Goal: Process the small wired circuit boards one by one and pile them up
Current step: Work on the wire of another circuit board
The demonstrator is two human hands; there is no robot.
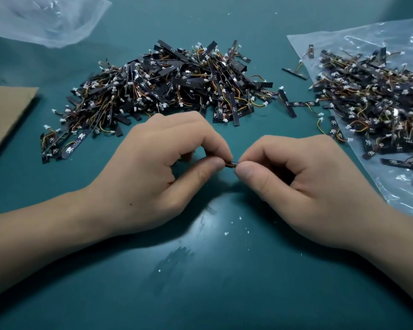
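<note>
- Currently in hand: one small black wired circuit board [232,163], held low over the mat at centre, only a short dark stretch of it showing.
- Left hand [157,167]: fingers curled, thumb and forefinger pinching the board's left end.
- Right hand [303,177]: fingers curled likewise, thumb and forefinger pinching the right end; the two thumb tips nearly meet.
- Step, as judged: mid-processing of a single piece, perhaps flexing or snapping it; the exact operation is hidden by the fingers.
- Next move, as judged: finish the piece, then drop it on a heap and take a fresh one.
- Large central heap of black boards with coloured wires and white plugs [167,84]: just beyond the hands, probably the finished pile.
- Second heap of like boards [377,101]: lying on a clear plastic bag [343,44] at right, probably the supply.
- Stray boards [296,104]: between the heaps.
- Crumpled clear bag [45,20], far left; brown cardboard sheet [7,110], left edge.
- Teal work mat [200,282]: dotted with white flecks [226,233].
- Obstructions: none seen between hands and either heap.
</note>
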